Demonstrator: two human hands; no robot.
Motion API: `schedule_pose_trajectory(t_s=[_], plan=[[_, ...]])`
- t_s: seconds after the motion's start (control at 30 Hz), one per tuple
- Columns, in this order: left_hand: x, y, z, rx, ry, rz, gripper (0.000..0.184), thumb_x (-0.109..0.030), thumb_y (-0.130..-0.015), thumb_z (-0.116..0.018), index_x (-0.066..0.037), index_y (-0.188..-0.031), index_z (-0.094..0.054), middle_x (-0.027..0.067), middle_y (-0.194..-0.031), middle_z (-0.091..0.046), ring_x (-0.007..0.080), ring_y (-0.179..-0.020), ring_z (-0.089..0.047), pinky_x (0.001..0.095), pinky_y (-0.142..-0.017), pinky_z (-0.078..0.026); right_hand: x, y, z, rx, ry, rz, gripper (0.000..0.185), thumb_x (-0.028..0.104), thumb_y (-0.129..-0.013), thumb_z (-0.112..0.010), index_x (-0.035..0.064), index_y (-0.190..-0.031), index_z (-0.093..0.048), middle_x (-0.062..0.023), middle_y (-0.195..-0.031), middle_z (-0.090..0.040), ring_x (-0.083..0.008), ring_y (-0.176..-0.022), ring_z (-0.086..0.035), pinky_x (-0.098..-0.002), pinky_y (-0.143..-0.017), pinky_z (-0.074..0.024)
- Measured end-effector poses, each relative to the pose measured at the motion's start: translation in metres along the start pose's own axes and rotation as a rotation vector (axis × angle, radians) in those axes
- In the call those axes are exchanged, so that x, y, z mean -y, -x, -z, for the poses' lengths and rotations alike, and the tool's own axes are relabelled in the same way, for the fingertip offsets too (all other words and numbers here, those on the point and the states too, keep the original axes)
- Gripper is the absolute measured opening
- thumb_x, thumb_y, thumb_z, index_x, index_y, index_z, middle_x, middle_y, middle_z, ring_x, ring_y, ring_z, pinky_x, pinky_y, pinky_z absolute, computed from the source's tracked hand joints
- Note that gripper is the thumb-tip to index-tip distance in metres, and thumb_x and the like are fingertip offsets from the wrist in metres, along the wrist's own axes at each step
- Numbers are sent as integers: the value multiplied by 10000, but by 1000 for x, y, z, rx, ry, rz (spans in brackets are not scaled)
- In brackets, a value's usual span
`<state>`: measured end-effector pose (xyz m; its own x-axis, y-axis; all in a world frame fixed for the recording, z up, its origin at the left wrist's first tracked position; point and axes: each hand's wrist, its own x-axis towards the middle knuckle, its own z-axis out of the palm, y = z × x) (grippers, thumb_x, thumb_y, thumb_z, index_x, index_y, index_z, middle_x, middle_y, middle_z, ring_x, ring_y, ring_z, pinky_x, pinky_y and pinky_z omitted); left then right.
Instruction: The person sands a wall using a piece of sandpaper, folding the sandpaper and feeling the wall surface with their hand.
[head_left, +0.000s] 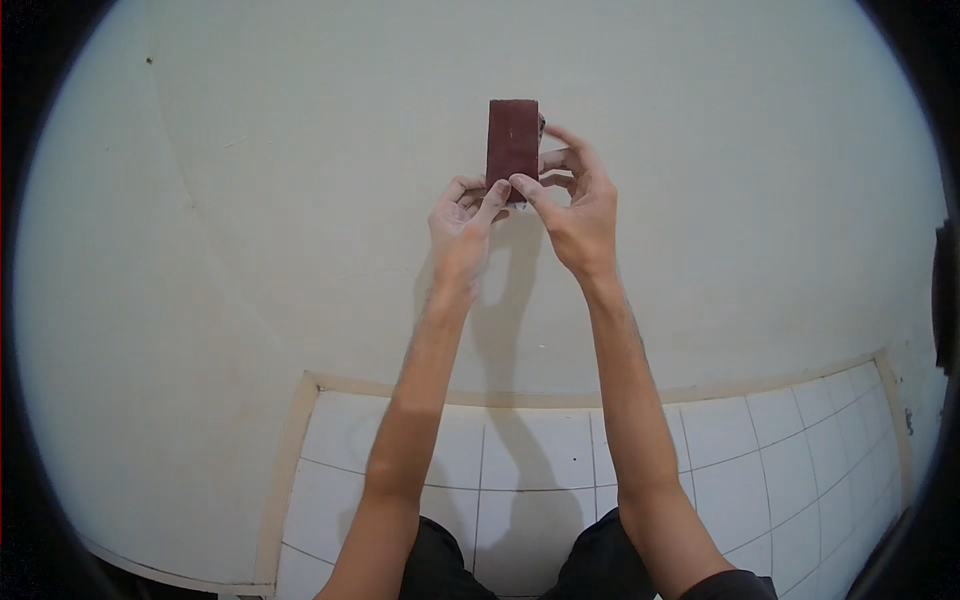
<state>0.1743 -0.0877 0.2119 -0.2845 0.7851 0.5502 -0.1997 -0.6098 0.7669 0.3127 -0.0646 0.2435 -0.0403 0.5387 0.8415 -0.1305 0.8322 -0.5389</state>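
A dark maroon upright rectangle that looks like sandpaper [513, 138] is held up in front of the wall. My left hand [467, 215] grips its lower left corner, thumb on the front face and fingers curled behind. At the lower right, the thumb of my right hand [583, 205] presses on the front, its fingers bent round the right side and back. Pale dust coats the fingers, mostly on the left hand. A small dark bit shows behind the right edge; the back of the piece is hidden.
A pale, marked wall [300, 200] fills the view ahead. Below it run a beige skirting strip [520, 400] and a white tiled floor [535, 448]. A dark object [943, 300] stands at the far right edge. My dark-clothed legs [610, 560] are at the bottom.
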Motion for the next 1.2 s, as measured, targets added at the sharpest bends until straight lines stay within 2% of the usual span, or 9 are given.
schedule_pose_trajectory(t_s=[0.2, 0.3, 0.43, 0.47, 0.57, 0.77, 0.8, 1.0, 1.2], plan=[[-10, -5, -1, 90, -284, -131, 289, -170, -989, -700, -5, -1222, -658, 118, -1146, -730, 176, -1058, -686, 328, -942, -537, 7, -7, 13, -272, 76, 177, 336, -64, -836, -729, 37, -1155, -753, -74, -976, -658, -145, -829, -667, -308, -779, -574], [-24, -8, 6, 14, -377, -81, 334, -220, -991, -686, -13, -1253, -669, 118, -1161, -732, 193, -1090, -681, 357, -990, -520, -2, -11, 31, -527, 464, 489, 367, -130, -813, -712, 55, -1124, -773, -58, -989, -640, -147, -880, -677, -285, -721, -584], [-32, -12, 13, -13, -422, -81, 318, -257, -999, -672, -23, -1214, -693, 110, -1151, -736, 193, -1080, -686, 359, -976, -526, -31, -10, 44, -441, 736, 674, 432, -154, -775, -705, 76, -1135, -778, -107, -1244, -691, -287, -1125, -684, -384, -887, -592], [-32, -14, 15, -16, -430, -82, 314, -253, -1001, -669, -22, -1211, -694, 109, -1149, -737, 193, -1078, -687, 356, -973, -527, -39, -7, 47, -302, 820, 667, 483, -133, -780, -674, 107, -1190, -762, -128, -1345, -674, -342, -1243, -642, -436, -1035, -551], [-30, -17, 19, -23, -452, -83, 304, -245, -1005, -662, -22, -1208, -696, 106, -1140, -739, 191, -1070, -689, 351, -962, -530, -82, 20, 35, -78, 829, 506, 500, -95, -805, -623, 92, -1258, -725, -123, -1346, -680, -333, -1327, -593, -461, -1108, -509], [-28, -23, 28, -51, -430, -107, 266, -214, -1009, -643, -13, -1172, -705, 98, -1092, -752, 181, -1025, -699, 337, -933, -521, -133, 88, 29, 131, 887, 558, 567, -108, -827, -534, 15, -1372, -624, -139, -1483, -575, -313, -1405, -520, -453, -1159, -462], [-28, -25, 28, -49, -427, -109, 267, -215, -1009, -643, -12, -1172, -705, 99, -1092, -752, 180, -1021, -701, 336, -929, -521, -138, 87, 33, 205, 956, 546, 609, -45, -875, -540, 33, -1479, -523, -145, -1571, -476, -301, -1459, -454, -457, -1197, -410], [-34, -25, 27, -32, -478, -99, 283, -230, -1009, -646, -27, -1198, -700, 105, -1135, -742, 179, -1063, -690, 348, -953, -532, -75, 20, 31, -1, 1070, 243, 673, 195, -960, -525, 99, -1603, -352, -128, -1685, -284, -334, -1555, -259, -546, -1269, -202], [-27, -26, 32, -49, -482, -53, 301, -249, -1010, -644, -31, -1212, -696, 104, -1145, -741, 182, -1066, -690, 351, -961, -528, -101, 42, 47, 12, 1021, 249, 639, 185, -957, -472, 136, -1589, -398, -86, -1682, -310, -366, -1548, -272, -560, -1258, -199]])
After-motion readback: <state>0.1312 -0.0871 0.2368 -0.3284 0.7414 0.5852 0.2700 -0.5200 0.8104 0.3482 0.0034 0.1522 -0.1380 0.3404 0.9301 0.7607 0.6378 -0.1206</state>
